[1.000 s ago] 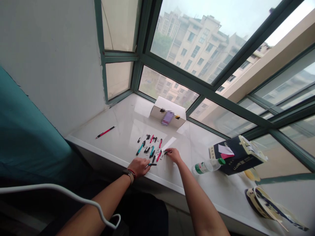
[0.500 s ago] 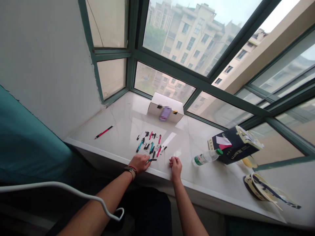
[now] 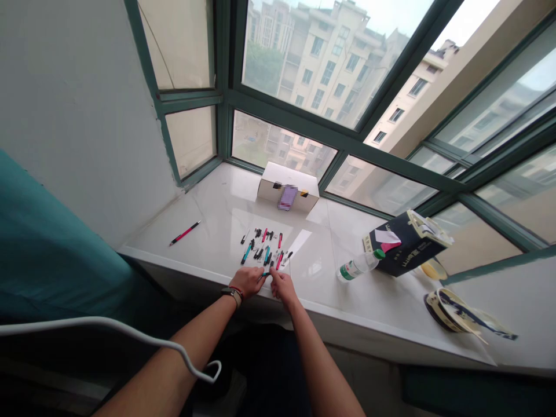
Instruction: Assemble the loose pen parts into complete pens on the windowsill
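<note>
My left hand [image 3: 247, 281] is closed around a teal and black pen piece [image 3: 265, 274] just above the sill's front edge. My right hand [image 3: 283, 287] is pinched at the right end of that piece; whatever sits between its fingertips is too small to make out. Just beyond both hands lie several loose pen parts in black, teal and pink-red, among them a teal barrel [image 3: 247, 253], a second teal barrel [image 3: 266, 255] and a pink-red barrel [image 3: 280, 260]. Tiny clear and metal bits are scattered between them.
A whole red and black pen [image 3: 185, 233] lies to the left on the white sill [image 3: 208, 214]. At the back stands a white box [image 3: 289, 176] by the window. On the right are a green-capped plastic bottle [image 3: 358, 267], a dark carton [image 3: 403, 246] and a round tub [image 3: 449, 313].
My right hand has moved left from the bare sill to meet the pen piece in my left hand. The left hand stays nearly in place, and the camera view has shifted slightly.
</note>
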